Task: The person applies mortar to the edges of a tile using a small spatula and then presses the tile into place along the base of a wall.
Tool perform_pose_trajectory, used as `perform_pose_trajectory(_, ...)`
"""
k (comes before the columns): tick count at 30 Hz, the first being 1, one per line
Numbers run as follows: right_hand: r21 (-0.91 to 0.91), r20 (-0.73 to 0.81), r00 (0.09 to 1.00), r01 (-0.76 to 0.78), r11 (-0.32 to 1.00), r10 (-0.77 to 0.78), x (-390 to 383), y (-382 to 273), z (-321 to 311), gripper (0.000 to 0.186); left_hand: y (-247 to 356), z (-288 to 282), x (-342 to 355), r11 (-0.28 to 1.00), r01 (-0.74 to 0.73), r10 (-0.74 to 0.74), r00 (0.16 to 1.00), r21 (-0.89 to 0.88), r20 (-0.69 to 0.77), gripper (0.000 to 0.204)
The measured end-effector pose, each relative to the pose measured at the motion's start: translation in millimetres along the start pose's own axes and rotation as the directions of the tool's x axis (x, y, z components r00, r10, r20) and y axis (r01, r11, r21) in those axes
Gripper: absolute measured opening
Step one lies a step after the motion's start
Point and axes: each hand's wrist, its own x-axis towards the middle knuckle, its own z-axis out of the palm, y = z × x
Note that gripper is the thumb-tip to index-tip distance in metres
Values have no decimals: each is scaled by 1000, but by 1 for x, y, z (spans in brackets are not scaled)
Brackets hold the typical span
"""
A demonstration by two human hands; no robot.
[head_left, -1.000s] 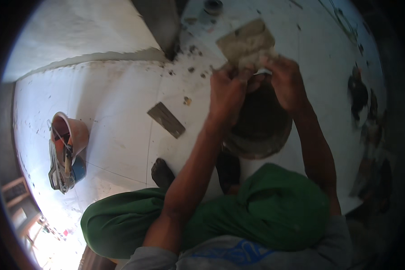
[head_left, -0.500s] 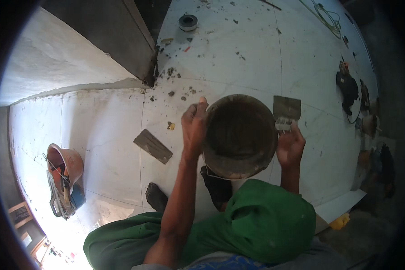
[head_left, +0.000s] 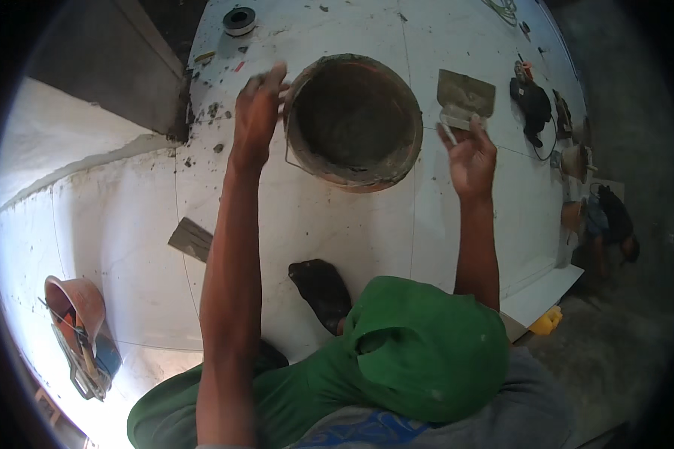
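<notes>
A round, mortar-stained bucket (head_left: pixel 356 172) with a dark grey inside stands on the pale tiled floor ahead of me. Beside its left rim is my left hand (head_left: pixel 259 112), slightly blurred, fingers loosely bent and apart. On the bucket's right, my right hand (head_left: pixel 469 160) grips the small pale handle of a flat, mortar-coated square trowel (head_left: pixel 466 86). A dirty rectangular plate (head_left: pixel 190 239) lies on the floor, partly behind my left forearm.
An orange bucket of tools (head_left: pixel 75 295) sits at lower left. A grey post (head_left: pixel 120 67) rises at upper left, near a tape roll (head_left: pixel 239 16). A black power tool (head_left: pixel 530 105), cord and containers lie rightward. Another person (head_left: pixel 614 224) is low at the far right.
The bucket has moved away from me, toward the upper part of the view. My left hand has loosened at its rim; my right hand carries the trowel out to its right.
</notes>
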Motion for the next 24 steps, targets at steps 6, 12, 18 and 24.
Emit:
perform_pose_trajectory(6,-868,496,812,460,-184,-308,-15,-12,-34,22,-49,17,-64,978,185,-160,961,95,-226,48)
perform_pose_trajectory(12,-473,881,405,723,-503,-245,-32,25,-11,47,-45,23,-21,997,12,18,912,71,-410,42)
perform_pose_trajectory(18,-233,945,324,771,-593,49,-35,35,-1,59,-48,21,-6,999,-20,36,927,46,-374,37)
perform_pose_trajectory(24,-258,895,385,860,-441,226,-43,31,-16,65,-52,17,-3,999,3,14,930,48,-368,35)
